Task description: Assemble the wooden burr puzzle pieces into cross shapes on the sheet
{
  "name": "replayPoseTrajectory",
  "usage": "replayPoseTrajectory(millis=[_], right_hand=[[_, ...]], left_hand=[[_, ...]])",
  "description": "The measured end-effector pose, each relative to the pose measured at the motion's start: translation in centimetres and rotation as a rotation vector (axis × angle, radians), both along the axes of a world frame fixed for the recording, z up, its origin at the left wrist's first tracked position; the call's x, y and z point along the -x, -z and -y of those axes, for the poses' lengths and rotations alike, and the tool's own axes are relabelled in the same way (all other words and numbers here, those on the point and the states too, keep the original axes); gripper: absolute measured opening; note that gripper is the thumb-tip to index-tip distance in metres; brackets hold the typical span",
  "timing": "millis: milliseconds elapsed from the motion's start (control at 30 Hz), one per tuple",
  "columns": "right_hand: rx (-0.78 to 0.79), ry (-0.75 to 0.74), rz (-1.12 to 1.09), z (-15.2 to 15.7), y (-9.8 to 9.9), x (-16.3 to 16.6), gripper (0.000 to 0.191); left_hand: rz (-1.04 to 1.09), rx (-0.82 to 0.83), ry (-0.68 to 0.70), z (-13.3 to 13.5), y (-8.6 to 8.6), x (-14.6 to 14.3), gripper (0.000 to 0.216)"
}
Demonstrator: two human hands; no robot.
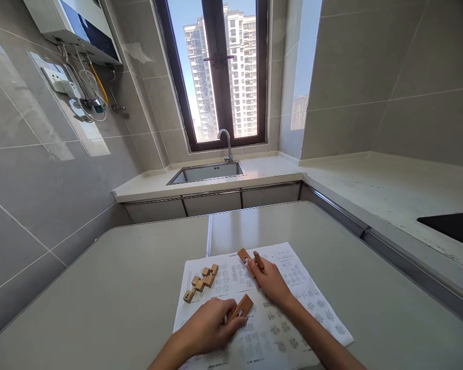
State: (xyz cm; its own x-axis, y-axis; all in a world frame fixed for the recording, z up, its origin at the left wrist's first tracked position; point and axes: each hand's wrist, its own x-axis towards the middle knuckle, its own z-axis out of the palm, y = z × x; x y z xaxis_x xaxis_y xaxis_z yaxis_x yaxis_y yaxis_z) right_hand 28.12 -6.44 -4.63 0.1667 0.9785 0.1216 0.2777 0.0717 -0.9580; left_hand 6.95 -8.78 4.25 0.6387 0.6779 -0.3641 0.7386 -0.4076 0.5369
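1. Closest to the camera you've got your forearms (318, 334), coming in from the bottom edge, with the left hand (214, 325) low over the printed sheet (254, 336). Its fingers are closed, thumb below and index above, pinching a reddish-brown block (245, 306). The far end pokes out past your grip, and I think I see a gap or notch partway along it.

2. Your right hand (272, 282) is farther up the sheet, fingers curled in around a long notched stick (243, 255). A darker stick (258, 260) stands up at the fingers too, angled across it. Can't tell whether the two touch, your hand covers that bit.

3. Handling, just my guess: these look like solid wood, so light, stiff and not very slippery. Not exactly fragile, but I'd be gentle around the notches since the thin parts could chip.

4. Where to grab: plain flat sides or the full-thickness ends, thumb opposite index. Fingers parked over a notch would hide the cut and give you less to hold.

5. Off to the left of the sheet there's a cluster of paler blocks (199, 285), close together, some touching. They're stubby, so fingertips on opposite sides should do. Sheet's lying on the tabletop (131, 288), so it could slide if you drag on it.
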Motion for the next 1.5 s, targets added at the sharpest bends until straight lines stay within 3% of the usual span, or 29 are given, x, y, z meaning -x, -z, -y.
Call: replayPoseTrajectory(millis=[67, 100, 200, 367, 567, 700, 833, 967, 1067, 1200, 1333, 1500], right_hand=[[-0.036, 0.028, 0.200, 0.1, 0.2, -0.2, 0.052], [-0.034, 0.027, 0.279, 0.1, 0.3, -0.2, 0.049], [0.005, 0.013, 0.479, 0.4, 0.4, 0.0, 0.037], [0.053, 0.003, 0.672, 0.8, 0.1, 0.3, 0.026], [0.053, 0.009, 0.789, 1.1, 0.3, 0.1, 0.017], [0.045, 0.043, 0.806, 1.2, 0.4, 0.1, 0.014], [0.047, 0.083, 0.672, 1.4, 0.2, 0.1, 0.021], [-0.065, 0.083, 0.283, 1.3, -0.3, 0.2, 0.032], [-0.145, -0.057, -0.026, 1.1, -0.6, 0.3, 0.043], [-0.006, -0.337, -0.315, 1.0, -0.6, 0.5, 0.055], [0.082, -0.475, -0.372, 1.4, -1.1, 0.7, 0.049], [0.061, -0.483, -0.284, 2.0, -1.7, 0.9, 0.042]], left_hand=[[0.186, 0.334, -0.004, -0.9, -0.5, 0.5, 0.044], [0.285, 0.403, -0.022, -1.4, -0.4, 0.6, 0.045], [0.549, 0.322, -0.122, -3.0, 0.8, 0.3, 0.048], [0.725, 0.277, -0.317, -4.7, 3.9, -1.0, 0.050], [0.851, 0.233, -0.325, -5.1, 5.6, -2.0, 0.043], [0.912, 0.289, -0.345, -5.5, 6.9, -2.1, 0.039], [0.948, 0.303, -0.356, -5.8, 8.0, -1.9, 0.037], [0.950, 0.237, -0.342, -5.7, 8.4, -1.8, 0.034], [0.931, 0.138, -0.329, -5.4, 8.5, -1.8, 0.034], [0.859, 0.025, -0.319, -4.7, 8.1, -1.8, 0.037], [0.772, -0.132, -0.274, -3.8, 7.2, -1.9, 0.039], [0.791, -0.191, -0.194, -2.9, 6.3, -2.1, 0.047]])
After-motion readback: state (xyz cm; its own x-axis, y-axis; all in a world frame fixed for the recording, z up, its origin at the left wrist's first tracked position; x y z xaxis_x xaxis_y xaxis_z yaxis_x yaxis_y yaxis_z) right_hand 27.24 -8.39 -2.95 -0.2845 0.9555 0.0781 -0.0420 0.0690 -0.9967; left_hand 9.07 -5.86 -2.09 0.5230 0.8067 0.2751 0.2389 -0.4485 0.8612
